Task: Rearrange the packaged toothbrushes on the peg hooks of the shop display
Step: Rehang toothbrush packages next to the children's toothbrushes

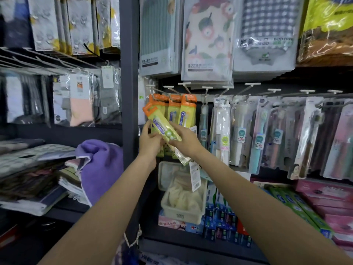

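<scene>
Fingers of the left hand [150, 142] and right hand [186, 141] both pinch one yellow toothbrush pack [162, 127], tilted, orange top free of the peg hooks [172, 90] — its lower end hidden behind the right wrist, lettering blurred.

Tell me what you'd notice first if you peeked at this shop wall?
First, the two hands in the middle: the left hand and right hand together hold a tilted yellow toothbrush pack with an orange top. Just behind it, more yellow-and-orange packs hang on hooks. To the left, a purple towel lies bunched on a shelf.
</scene>
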A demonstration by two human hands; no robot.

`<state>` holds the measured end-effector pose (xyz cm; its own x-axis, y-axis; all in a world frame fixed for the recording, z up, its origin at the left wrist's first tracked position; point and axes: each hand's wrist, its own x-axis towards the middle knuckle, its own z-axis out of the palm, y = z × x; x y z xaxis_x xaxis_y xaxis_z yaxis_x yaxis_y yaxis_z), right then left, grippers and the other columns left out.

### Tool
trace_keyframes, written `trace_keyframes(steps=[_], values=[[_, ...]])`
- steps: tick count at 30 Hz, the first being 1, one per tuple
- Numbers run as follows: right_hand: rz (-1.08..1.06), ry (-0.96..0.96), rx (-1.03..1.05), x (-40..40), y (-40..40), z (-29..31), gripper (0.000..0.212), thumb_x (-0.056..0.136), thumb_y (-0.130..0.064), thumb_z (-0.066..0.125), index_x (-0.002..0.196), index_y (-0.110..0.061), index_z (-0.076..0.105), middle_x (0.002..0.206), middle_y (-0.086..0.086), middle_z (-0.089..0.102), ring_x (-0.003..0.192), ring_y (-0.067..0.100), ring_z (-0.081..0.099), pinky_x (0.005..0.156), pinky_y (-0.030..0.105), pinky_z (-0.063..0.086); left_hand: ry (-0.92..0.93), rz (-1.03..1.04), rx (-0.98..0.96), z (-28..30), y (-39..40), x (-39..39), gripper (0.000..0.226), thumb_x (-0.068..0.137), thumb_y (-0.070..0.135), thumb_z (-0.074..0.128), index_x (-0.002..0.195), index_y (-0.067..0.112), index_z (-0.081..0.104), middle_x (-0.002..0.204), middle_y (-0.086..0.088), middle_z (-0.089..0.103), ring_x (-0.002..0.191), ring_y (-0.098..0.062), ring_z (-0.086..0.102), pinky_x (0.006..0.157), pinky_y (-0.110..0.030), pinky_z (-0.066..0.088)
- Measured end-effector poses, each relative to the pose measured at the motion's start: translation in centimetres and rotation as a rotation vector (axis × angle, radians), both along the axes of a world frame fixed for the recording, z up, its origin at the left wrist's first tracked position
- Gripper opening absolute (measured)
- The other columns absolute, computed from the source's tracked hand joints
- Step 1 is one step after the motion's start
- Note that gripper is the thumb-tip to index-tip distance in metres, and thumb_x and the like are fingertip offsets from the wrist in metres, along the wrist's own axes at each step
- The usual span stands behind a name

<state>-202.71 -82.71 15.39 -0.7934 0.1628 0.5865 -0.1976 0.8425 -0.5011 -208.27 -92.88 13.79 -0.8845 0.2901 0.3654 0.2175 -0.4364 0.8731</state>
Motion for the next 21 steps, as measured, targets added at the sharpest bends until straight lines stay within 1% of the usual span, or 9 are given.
trace_keyframes(steps=[2, 3, 6, 8, 11, 14, 16, 18, 21], values=[[0.007, 0.012, -0.028, -1.2, -0.2, 0.9, 0.063, 0.086, -0.003, 0.060, 0.142, -0.014, 0.034, 0.139, 0.006, 0.048, 0.126, 0.024, 0.045, 0.094, 0.020, 0.033, 0.017, 0.003, 0.013, 0.6, 0.0, -0.2, 0.059, 0.086, -0.007, 0.052, 0.136, 0.023, 0.039, 0.088, -0.001, 0.065, 0.075, -0.005, 0.063, 0.063, -0.015, 0.051], [0.000, 0.021, -0.046, -1.6, -0.4, 1.2, 0.062, 0.087, -0.003, 0.059, 0.143, -0.014, 0.034, 0.141, 0.006, 0.046, 0.127, 0.023, 0.044, 0.092, 0.018, 0.032, 0.027, 0.010, 0.009, 0.8, 0.1, -0.4, 0.060, 0.087, -0.006, 0.052, 0.137, 0.023, 0.038, 0.089, 0.001, 0.066, 0.080, -0.006, 0.063, 0.068, -0.017, 0.052], [-0.031, 0.064, -0.134, -2.2, -0.6, 1.1, 0.061, 0.089, -0.003, 0.056, 0.144, -0.016, 0.031, 0.142, 0.005, 0.044, 0.127, 0.023, 0.044, 0.089, 0.018, 0.034, 0.048, 0.032, -0.033, 1.2, 0.4, -1.0, 0.060, 0.088, -0.004, 0.052, 0.139, 0.024, 0.037, 0.099, 0.002, 0.066, 0.098, -0.015, 0.061, 0.091, -0.032, 0.049], [-0.028, 0.108, -0.210, -2.0, -0.7, 0.3, 0.059, 0.090, -0.002, 0.054, 0.143, -0.016, 0.032, 0.138, 0.005, 0.047, 0.122, 0.022, 0.047, 0.084, 0.017, 0.035, 0.053, 0.043, -0.077, 1.1, 0.6, -1.3, 0.061, 0.089, -0.003, 0.050, 0.141, 0.024, 0.035, 0.107, 0.001, 0.062, 0.108, -0.019, 0.058, 0.098, -0.037, 0.046], [0.000, 0.106, -0.277, -1.5, -0.9, -0.4, 0.051, 0.090, -0.006, 0.056, 0.138, -0.014, 0.038, 0.128, 0.007, 0.055, 0.114, 0.021, 0.053, 0.090, 0.024, 0.040, 0.054, 0.016, -0.066, 0.8, 0.3, -1.3, 0.061, 0.088, -0.007, 0.046, 0.139, 0.025, 0.037, 0.103, 0.004, 0.064, 0.100, -0.014, 0.060, 0.089, -0.029, 0.049], [-0.012, 0.084, -0.255, -0.8, -0.5, -1.5, 0.042, 0.090, -0.008, 0.057, 0.131, -0.008, 0.047, 0.105, 0.008, 0.057, 0.095, 0.017, 0.054, 0.085, 0.024, 0.045, 0.072, 0.071, -0.129, -0.4, 0.2, -1.6, 0.054, 0.086, -0.006, 0.046, 0.131, 0.024, 0.045, 0.105, 0.000, 0.066, 0.090, -0.015, 0.062, 0.075, -0.025, 0.052], [-0.137, 0.130, -0.190, -0.2, 0.1, -3.6, 0.035, 0.092, -0.006, 0.052, 0.127, -0.006, 0.050, 0.112, 0.010, 0.051, 0.103, 0.019, 0.053, 0.093, 0.026, 0.043, 0.086, 0.173, -0.268, -2.0, 0.3, -1.7, 0.054, 0.088, -0.004, 0.043, 0.135, 0.021, 0.042, 0.118, -0.005, 0.060, 0.091, -0.019, 0.059, 0.074, -0.029, 0.051], [-0.275, 0.129, -0.146, 0.6, 0.6, -6.6, 0.038, 0.091, -0.003, 0.050, 0.129, -0.004, 0.046, 0.125, 0.013, 0.043, 0.116, 0.024, 0.046, 0.099, 0.023, 0.033, 0.042, 0.206, -0.444, -3.9, 0.6, -1.4, 0.050, 0.091, 0.003, 0.045, 0.138, 0.017, 0.036, 0.124, -0.008, 0.053, 0.093, -0.019, 0.052, 0.074, -0.028, 0.046], [-0.391, 0.010, -0.162, 0.5, 1.2, -9.7, 0.060, 0.089, -0.008, 0.057, 0.139, 0.002, 0.024, 0.137, 0.019, 0.030, 0.127, 0.030, 0.033, 0.103, 0.025, 0.025, -0.161, 0.071, -0.575, -6.3, 1.0, -0.9, 0.053, 0.093, 0.011, 0.047, 0.141, 0.007, 0.025, 0.135, -0.011, 0.040, 0.112, -0.024, 0.043, 0.092, -0.031, 0.040]])
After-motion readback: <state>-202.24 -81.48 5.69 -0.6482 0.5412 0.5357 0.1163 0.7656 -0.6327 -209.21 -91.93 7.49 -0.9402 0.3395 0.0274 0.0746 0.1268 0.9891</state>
